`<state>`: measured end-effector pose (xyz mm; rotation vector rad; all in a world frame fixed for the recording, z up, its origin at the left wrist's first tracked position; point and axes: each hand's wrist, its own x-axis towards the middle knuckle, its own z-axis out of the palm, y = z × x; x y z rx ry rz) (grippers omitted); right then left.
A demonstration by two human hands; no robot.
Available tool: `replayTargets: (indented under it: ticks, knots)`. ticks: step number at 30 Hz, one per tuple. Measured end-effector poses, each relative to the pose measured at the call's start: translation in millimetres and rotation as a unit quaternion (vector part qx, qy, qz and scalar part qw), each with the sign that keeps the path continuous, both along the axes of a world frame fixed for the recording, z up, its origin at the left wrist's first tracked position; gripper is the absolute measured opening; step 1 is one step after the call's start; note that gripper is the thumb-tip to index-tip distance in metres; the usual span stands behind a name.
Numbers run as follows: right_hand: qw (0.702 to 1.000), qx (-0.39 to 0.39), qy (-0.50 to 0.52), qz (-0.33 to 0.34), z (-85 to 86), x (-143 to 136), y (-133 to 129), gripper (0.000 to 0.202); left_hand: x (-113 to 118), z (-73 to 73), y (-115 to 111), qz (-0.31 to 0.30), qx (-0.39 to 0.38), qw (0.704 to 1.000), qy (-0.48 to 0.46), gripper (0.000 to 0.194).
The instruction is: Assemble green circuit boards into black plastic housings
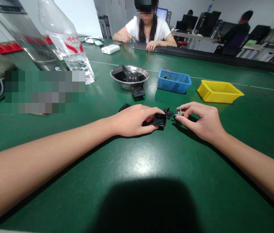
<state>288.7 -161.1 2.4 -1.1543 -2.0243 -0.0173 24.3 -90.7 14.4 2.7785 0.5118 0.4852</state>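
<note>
My left hand [137, 120] grips a small black plastic housing [160, 120] between thumb and fingers, its hollow side facing me. In my right hand [201, 119] a small green circuit board [178, 114] is pinched between thumb and fingertips, just right of the housing and apart from it. Between the two hands lies a black plastic cover piece [168, 113] on the green table. Another black part [124, 107] shows partly behind my left hand. Farther back, a black case piece [138, 92] rests in front of the metal bowl.
A metal bowl [116, 81] holds several black cases. Right of it stand a blue bin [174, 85] with small parts and a yellow bin [220, 96]. Water bottles [75, 55] stand at the left. Across the table [142, 194] sits a person [148, 32] behind a dark rail.
</note>
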Motion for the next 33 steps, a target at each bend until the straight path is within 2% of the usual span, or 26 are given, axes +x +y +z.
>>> replayTargets:
  ticks: [5, 7, 13, 17, 23, 31, 33]
  knots:
    - [0.997, -0.044, 0.061, -0.018, -5.5, 1, 1, 0.023, -1, 1.1, -1, -0.001, 0.001, 1.000, 0.000, 0.042]
    - [0.996, -0.052, 0.072, -0.015, -6.1, 1, 1, 0.026, -1, 1.3, -1, -0.002, 0.001, 1.000, -0.002, 0.042]
    - [0.999, -0.028, 0.027, -0.013, -2.6, 0, 1, 0.017, 0, 0.7, 0, -0.004, 0.000, 1.000, 0.000, 0.042]
    - [0.999, -0.027, 0.046, 0.004, -4.0, 0, 2, 0.020, -1, -0.1, 0, -0.004, 0.005, 1.000, -0.001, 0.042]
    - [1.000, -0.017, 0.019, 0.003, -4.3, 2, 5, 0.024, -2, -0.6, 0, 0.000, 0.001, 1.000, 0.000, 0.042]
    - [0.993, -0.094, 0.073, -0.005, -10.0, 1, 10, 0.026, -2, -3.9, 3, -0.021, 0.030, 0.999, -0.011, 0.041]
    - [0.991, -0.110, 0.080, -0.009, -10.7, 0, 12, 0.033, -2, -5.0, 3, -0.024, 0.042, 0.999, -0.013, 0.041]
